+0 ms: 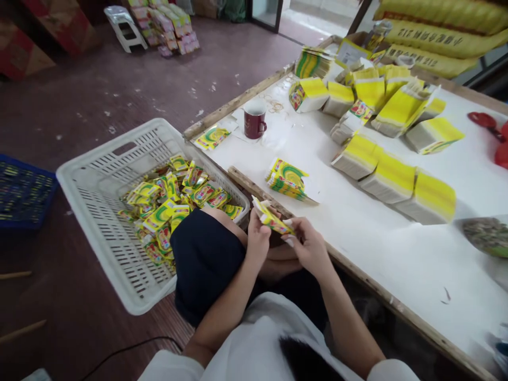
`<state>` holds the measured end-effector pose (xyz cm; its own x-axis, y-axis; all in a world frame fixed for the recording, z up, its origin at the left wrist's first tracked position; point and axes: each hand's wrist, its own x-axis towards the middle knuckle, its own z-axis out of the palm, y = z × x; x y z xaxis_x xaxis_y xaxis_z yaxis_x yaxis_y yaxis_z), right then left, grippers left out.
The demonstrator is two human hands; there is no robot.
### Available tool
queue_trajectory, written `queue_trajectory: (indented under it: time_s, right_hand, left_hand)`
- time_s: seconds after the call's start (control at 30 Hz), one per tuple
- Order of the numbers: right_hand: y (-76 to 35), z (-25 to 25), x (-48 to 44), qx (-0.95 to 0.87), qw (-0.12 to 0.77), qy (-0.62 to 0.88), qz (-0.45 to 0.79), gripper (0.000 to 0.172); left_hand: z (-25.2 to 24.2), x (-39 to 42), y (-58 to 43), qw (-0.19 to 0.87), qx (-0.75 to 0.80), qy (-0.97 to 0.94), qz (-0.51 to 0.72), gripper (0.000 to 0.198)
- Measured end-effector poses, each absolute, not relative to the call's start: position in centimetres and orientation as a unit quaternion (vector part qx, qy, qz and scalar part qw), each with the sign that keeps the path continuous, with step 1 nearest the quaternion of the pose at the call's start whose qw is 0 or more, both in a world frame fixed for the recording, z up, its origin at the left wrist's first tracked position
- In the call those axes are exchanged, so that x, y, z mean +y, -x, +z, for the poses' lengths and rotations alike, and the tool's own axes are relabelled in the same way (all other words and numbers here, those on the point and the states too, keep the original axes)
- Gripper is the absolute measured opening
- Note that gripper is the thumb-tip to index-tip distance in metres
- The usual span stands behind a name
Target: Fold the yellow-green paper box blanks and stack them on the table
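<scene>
Above my lap, at the table's near edge, a small yellow paper packet (272, 218) is held between both hands. My left hand (259, 238) is closed around its left end, thumb on the near side. The fingers of my right hand (307, 241) pinch the packet's right end. Just beyond the hands, a stack of flat yellow-green packets (288, 177) lies on the white table (381, 248). To the left stands a white plastic basket (99, 185), in which many similar yellow packets (162, 211) are heaped.
A dark red mug (254, 120) and a few loose packets (213, 137) stand near the table's left edge. Bundled yellow packets (389, 174) fill the far side, with red-handled scissors (482, 119) at the right. A blue crate (24, 193) sits on the floor.
</scene>
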<state>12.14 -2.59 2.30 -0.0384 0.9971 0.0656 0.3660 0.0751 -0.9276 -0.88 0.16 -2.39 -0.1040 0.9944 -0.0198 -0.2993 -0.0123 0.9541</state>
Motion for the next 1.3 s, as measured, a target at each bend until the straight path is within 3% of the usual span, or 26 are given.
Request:
queue_trajectory:
  time_s: [0.1, 0.2, 0.33, 0.4, 0.47, 0.53, 0.63, 0.7, 0.73, 0.8, 0.87, 1.0, 1.13, 1.3]
  right_hand:
    - [-14.3, 3.1, -2.1, -0.626, 0.421, 0.566, 0.332, 0.014]
    - [-16.7, 4.8, -1.6, -0.674, 0.409, 0.572, 0.224, 0.019]
    - [-19.5, 7.4, -1.3, -0.758, 0.330, 0.557, 0.074, 0.024]
    - [-20.0, 8.3, -1.5, -0.805, 0.264, 0.529, 0.043, 0.023]
    - [-19.7, 8.8, -1.9, -0.846, 0.214, 0.486, 0.052, 0.023]
    - [-18.9, 8.5, -2.5, -0.863, 0.202, 0.458, 0.070, 0.024]
    - [-17.5, 7.2, -3.2, -0.797, 0.290, 0.527, 0.059, 0.028]
    - [-16.8, 6.0, -3.4, -0.696, 0.386, 0.601, 0.069, 0.052]
    - [-16.4, 5.5, -3.4, -0.650, 0.421, 0.625, 0.102, 0.061]
    - [-15.6, 4.6, -3.2, -0.588, 0.451, 0.634, 0.220, 0.058]
    - [-14.7, 4.2, -3.1, -0.548, 0.443, 0.612, 0.358, 0.049]
    - [-13.4, 3.8, -2.7, -0.470, 0.436, 0.575, 0.509, 0.054]
    - [-13.4, 3.3, -2.9, -0.489, 0.430, 0.565, 0.506, 0.060]
    - [-14.0, 2.8, -3.8, -0.636, 0.374, 0.547, 0.396, 0.058]
  left_hand:
    - [-2.3, 0.0, 0.6, 0.570, 0.430, -0.336, 0.614, 0.046]
    - [-1.9, 0.1, 0.6, 0.586, 0.410, -0.319, 0.622, 0.038]
    - [-1.1, 0.4, 1.1, 0.511, 0.383, -0.378, 0.670, 0.046]
    - [-0.6, 0.3, 1.4, 0.467, 0.381, -0.484, 0.634, 0.068]
    - [-0.1, 0.2, 1.5, 0.464, 0.371, -0.596, 0.541, 0.097]
    - [0.2, 0.0, 1.3, 0.493, 0.359, -0.667, 0.428, 0.106]
    - [0.3, -0.3, 0.9, 0.507, 0.403, -0.679, 0.346, 0.083]
    - [0.1, -0.5, 0.8, 0.482, 0.441, -0.670, 0.353, 0.078]
    - [0.0, -0.6, 0.8, 0.466, 0.449, -0.672, 0.361, 0.079]
    - [-0.4, -0.7, 0.9, 0.435, 0.447, -0.687, 0.373, 0.081]
    - [-0.7, -0.7, 0.9, 0.406, 0.432, -0.710, 0.380, 0.080]
    - [-1.0, -0.7, 0.9, 0.378, 0.386, -0.746, 0.389, 0.071]
    - [-0.5, -0.7, 1.1, 0.384, 0.382, -0.748, 0.383, 0.067]
    - [-1.1, -0.8, 1.1, 0.405, 0.398, -0.742, 0.356, 0.067]
